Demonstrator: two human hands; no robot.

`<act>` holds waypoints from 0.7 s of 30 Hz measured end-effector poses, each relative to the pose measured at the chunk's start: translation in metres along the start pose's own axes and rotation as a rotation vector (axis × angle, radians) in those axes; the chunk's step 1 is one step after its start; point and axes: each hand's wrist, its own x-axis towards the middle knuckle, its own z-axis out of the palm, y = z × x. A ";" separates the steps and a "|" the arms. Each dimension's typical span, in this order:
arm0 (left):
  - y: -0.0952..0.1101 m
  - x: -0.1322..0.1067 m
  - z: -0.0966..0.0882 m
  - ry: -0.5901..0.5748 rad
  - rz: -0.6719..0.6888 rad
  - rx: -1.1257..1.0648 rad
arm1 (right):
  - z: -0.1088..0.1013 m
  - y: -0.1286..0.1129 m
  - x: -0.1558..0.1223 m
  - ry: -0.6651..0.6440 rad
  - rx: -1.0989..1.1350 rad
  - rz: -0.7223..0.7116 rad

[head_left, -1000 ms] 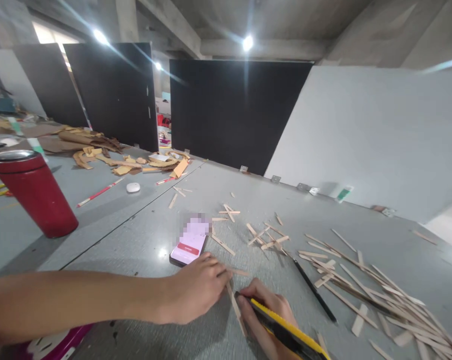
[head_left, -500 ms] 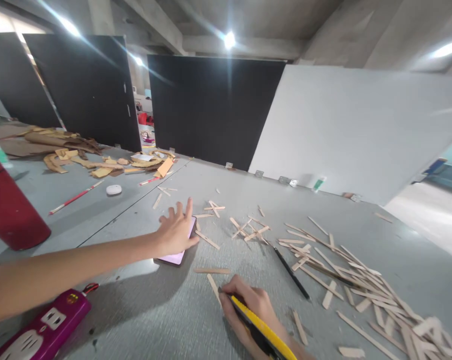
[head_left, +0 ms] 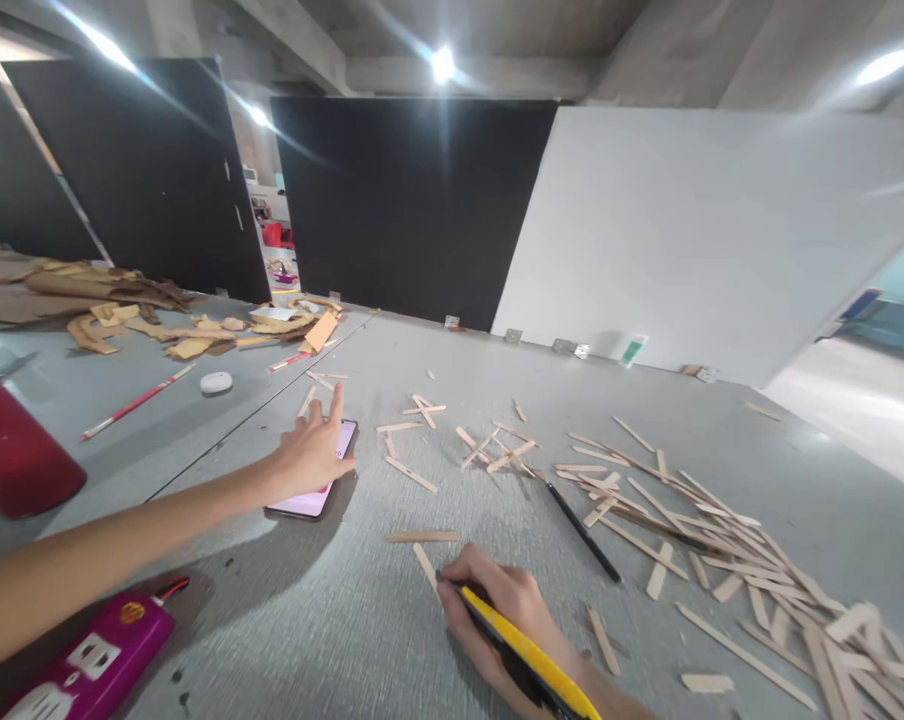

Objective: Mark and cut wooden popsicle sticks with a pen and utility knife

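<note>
My left hand rests over a phone with a lit pinkish screen, which lies on the grey table. Its fingers are spread, the index pointing away from me and the thumb out past the phone's right edge. My right hand is closed around a yellow and black utility knife, its front end pointing up and left. At that tip lies a thin wooden stick, its near end partly hidden by my fingers. Another stick lies crosswise just beyond it.
Many loose sticks are heaped on the right, beside a black pen-like tool. Small stick groups lie ahead. Left are a red bottle, a purple power strip, a white earbud case and cardboard scraps.
My left hand and the phone under it have shifted left, and more of the screen shows. The right hand with the knife stays nearly in place. The view has turned slightly.
</note>
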 end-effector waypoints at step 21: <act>0.022 0.012 0.035 -0.057 0.630 -0.297 | 0.003 0.003 -0.001 -0.024 -0.060 -0.049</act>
